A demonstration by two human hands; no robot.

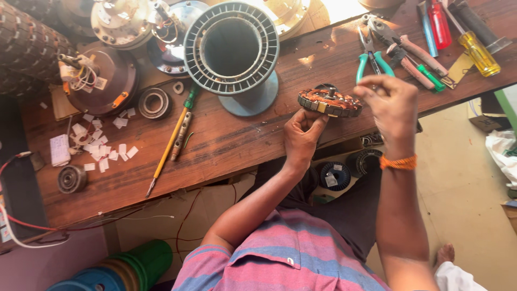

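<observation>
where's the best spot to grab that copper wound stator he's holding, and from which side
Grip the copper-wound stator by its outer laminated rim, from below on the near side, as the left hand does now, fingers under the edge. It is a flat disc held roughly level, so the rim gives firm purchase. That probably spares the windings on top, where the right hand pinches by the far edge.
</observation>
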